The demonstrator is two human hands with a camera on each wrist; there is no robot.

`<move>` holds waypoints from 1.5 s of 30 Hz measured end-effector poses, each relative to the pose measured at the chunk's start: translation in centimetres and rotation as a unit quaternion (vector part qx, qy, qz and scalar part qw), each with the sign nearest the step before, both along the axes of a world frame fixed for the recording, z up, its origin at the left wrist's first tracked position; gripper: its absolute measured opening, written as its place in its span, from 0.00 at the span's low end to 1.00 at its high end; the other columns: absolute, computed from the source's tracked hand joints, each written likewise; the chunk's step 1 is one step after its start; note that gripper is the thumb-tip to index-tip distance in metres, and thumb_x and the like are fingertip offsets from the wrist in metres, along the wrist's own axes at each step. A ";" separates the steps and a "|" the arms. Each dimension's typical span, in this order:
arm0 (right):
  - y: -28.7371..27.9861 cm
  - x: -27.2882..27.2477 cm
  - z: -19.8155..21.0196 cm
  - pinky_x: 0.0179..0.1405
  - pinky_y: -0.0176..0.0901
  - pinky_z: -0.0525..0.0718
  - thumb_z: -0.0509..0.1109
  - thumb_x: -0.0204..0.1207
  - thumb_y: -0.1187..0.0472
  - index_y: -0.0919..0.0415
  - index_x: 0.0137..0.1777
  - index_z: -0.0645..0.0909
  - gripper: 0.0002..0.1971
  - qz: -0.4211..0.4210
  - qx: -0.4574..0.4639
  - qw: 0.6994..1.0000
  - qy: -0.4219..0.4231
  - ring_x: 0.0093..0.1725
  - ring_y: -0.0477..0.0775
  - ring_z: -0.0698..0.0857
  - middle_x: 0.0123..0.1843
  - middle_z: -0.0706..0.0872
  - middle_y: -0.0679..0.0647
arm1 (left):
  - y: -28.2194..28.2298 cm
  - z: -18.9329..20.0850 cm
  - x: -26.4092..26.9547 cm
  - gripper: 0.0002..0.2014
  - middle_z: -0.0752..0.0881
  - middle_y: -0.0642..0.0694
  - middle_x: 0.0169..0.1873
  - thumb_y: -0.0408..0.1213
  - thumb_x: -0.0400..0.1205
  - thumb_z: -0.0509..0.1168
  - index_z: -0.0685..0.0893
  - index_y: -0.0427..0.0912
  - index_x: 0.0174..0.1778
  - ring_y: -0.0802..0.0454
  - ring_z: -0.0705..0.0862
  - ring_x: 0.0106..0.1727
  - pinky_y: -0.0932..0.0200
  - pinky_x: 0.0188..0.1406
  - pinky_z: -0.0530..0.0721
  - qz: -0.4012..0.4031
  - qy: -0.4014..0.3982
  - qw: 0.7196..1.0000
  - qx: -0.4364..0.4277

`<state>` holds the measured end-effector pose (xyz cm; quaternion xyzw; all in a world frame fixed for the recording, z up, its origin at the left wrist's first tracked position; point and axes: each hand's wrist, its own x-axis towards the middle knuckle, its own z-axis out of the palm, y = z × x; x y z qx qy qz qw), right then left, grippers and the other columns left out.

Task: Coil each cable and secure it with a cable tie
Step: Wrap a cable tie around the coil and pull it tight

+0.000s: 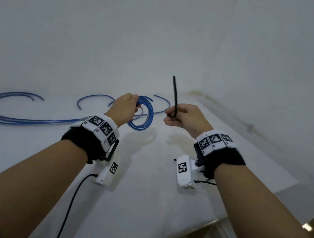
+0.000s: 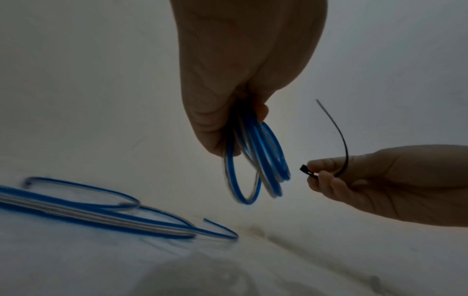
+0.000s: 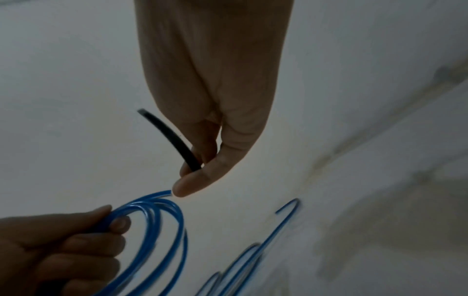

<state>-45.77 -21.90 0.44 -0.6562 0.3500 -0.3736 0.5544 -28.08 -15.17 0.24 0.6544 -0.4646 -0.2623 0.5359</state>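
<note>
My left hand (image 1: 126,107) grips a blue cable coil (image 1: 146,117) of several loops, held upright above the white table (image 1: 144,177). The same coil (image 2: 255,160) hangs below the left hand (image 2: 240,84) in the left wrist view. My right hand (image 1: 184,116) pinches a black cable tie (image 1: 175,95) near its head, the strap pointing up. The tie's head (image 2: 303,169) sits a short gap to the right of the coil, not touching it. In the right wrist view the right hand (image 3: 202,156) holds the tie (image 3: 167,138) just above the coil (image 3: 162,226).
Several loose blue cables (image 1: 17,113) lie in long curves on the table to the left and behind the hands, seen also as loose cables (image 2: 101,216). The table's right edge (image 1: 262,196) drops off near my right forearm. White walls meet at the corner behind.
</note>
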 end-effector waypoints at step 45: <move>6.3 23.0 -1.1 0.31 0.36 0.83 0.63 0.82 0.66 0.66 0.53 0.78 0.05 0.193 -0.054 0.970 -0.135 0.31 0.48 0.86 0.38 0.83 0.54 | 8.3 -0.7 17.5 0.15 0.78 0.52 0.34 0.43 0.88 0.48 0.72 0.51 0.36 0.55 0.72 0.31 0.49 0.41 0.73 0.176 -0.091 0.969 -0.144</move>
